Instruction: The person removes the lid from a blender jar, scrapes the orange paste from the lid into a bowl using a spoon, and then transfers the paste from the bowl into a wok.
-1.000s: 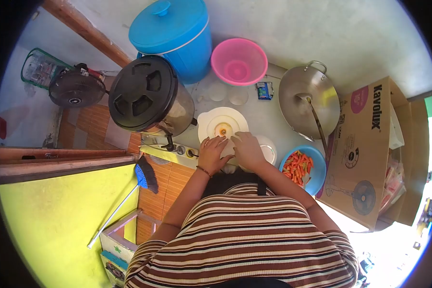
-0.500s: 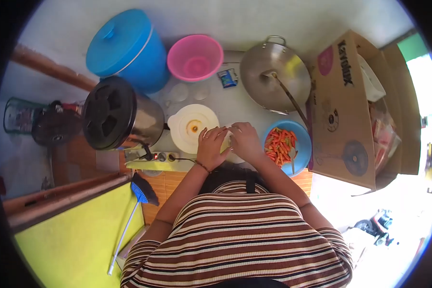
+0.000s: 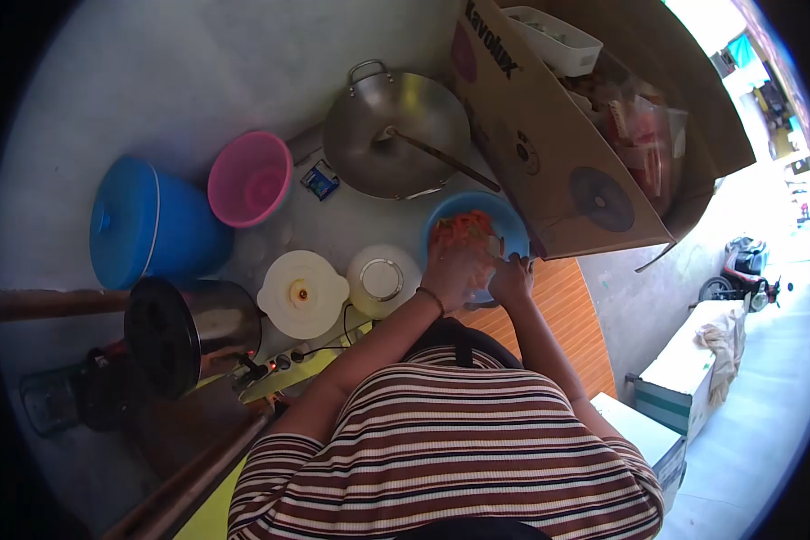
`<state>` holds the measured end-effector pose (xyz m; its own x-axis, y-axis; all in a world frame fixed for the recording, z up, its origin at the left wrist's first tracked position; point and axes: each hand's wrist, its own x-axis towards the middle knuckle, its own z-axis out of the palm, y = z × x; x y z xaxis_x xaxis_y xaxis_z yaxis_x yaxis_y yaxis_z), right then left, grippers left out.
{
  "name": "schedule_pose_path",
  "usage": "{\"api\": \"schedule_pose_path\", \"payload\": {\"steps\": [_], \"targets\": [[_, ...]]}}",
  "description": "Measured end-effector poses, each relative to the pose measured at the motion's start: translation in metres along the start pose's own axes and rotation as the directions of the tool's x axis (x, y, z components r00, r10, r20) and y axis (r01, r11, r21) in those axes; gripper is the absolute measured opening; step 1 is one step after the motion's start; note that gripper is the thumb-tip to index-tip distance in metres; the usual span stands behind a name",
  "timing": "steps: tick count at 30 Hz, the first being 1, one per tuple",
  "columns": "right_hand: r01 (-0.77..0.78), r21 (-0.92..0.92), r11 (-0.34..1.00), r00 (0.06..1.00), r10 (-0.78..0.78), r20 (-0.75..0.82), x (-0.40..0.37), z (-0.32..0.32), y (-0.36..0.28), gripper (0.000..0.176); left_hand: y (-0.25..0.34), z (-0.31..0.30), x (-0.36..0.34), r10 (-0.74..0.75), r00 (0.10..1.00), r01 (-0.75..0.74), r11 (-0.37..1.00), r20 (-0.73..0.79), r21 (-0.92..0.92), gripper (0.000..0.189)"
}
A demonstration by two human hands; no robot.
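A blue bowl [image 3: 504, 211] holds red and orange chilies [image 3: 466, 223]. My left hand [image 3: 459, 270] reaches over the near side of the bowl, on top of the chilies; its fingers are blurred and partly hidden. At the bowl's right near edge, my right hand [image 3: 513, 277] has its fingers closed; what they hold is hard to make out. A pale utensil end [image 3: 496, 245] shows between the hands. Left of the bowl sits a whitish round container [image 3: 384, 279] with a ring on top, and beside it a cream lid [image 3: 303, 295] with an orange-brown centre.
A large wok [image 3: 396, 117] with a ladle stands behind the bowl. The open cardboard box [image 3: 549, 162] leans in from the right. To the left are a pink bowl [image 3: 249, 180], a blue lidded bucket [image 3: 166, 225], a steel pot [image 3: 225, 333] and a small blue packet [image 3: 320, 180].
Both hands have moved from beside the cream lid to the blue bowl on the right. The whitish container now shows uncovered by the hands. The camera view has turned to the right.
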<state>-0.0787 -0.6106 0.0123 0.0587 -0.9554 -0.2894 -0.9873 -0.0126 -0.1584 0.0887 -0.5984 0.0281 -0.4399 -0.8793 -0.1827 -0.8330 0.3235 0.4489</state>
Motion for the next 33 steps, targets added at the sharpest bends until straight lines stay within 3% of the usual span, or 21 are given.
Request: {"api": "schedule_pose_path", "payload": {"steps": [4,7,10,13,16,19,22,25,28,31,33], "targets": [[0.047,-0.216,0.975,0.994,-0.025,0.107,0.011,0.022,0.022,0.025,0.0,0.003,-0.001,0.051,0.998,-0.051,0.999,-0.034,0.012,0.078],[0.021,-0.142,0.99,0.991,-0.002,0.134,0.021,0.012,0.011,0.02,0.001,-0.012,-0.001,-0.076,0.996,0.076,0.997,0.041,-0.005,0.076],[0.034,0.015,0.999,0.996,-0.035,0.085,0.022,-0.032,-0.023,0.024,-0.015,-0.006,-0.01,-0.1,0.99,0.092,0.992,-0.098,-0.08,0.073],[0.167,0.031,0.986,0.984,-0.168,0.059,0.042,-0.035,-0.029,0.016,-0.032,-0.001,-0.017,-0.156,0.951,0.149,0.988,-0.265,-0.045,0.073],[0.242,0.062,0.968,0.97,-0.239,-0.045,0.045,-0.058,-0.043,0.012,-0.044,-0.014,-0.027,-0.26,0.913,0.256,0.965,-0.313,-0.056,0.072],[0.215,-0.038,0.976,0.958,-0.203,0.202,0.051,-0.089,-0.06,0.023,-0.057,-0.027,-0.031,-0.325,0.889,0.324,0.944,-0.322,-0.058,0.072],[0.168,0.151,0.974,0.977,-0.184,0.103,0.059,-0.096,-0.072,0.017,-0.069,-0.038,-0.024,-0.376,0.88,0.369,0.926,-0.292,-0.081,0.073],[0.388,0.242,0.89,0.918,-0.349,-0.187,0.056,-0.099,-0.086,0.02,-0.082,-0.036,-0.01,-0.391,0.855,0.376,0.92,-0.341,-0.112,0.075],[0.487,0.287,0.825,0.858,-0.391,-0.334,0.069,-0.085,-0.101,0.022,-0.085,-0.052,0.001,-0.402,0.867,0.359,0.914,-0.296,-0.19,0.072],[0.597,0.207,0.775,0.766,-0.474,-0.433,0.087,-0.068,-0.115,0.023,-0.096,-0.052,0.017,-0.381,0.872,0.351,0.924,-0.308,-0.152,0.066],[0.583,0.141,0.8,0.776,-0.497,-0.388,0.106,-0.047,-0.119,0.026,-0.103,-0.052,0.028,-0.397,0.878,0.363,0.916,-0.269,-0.17,0.061]]}}
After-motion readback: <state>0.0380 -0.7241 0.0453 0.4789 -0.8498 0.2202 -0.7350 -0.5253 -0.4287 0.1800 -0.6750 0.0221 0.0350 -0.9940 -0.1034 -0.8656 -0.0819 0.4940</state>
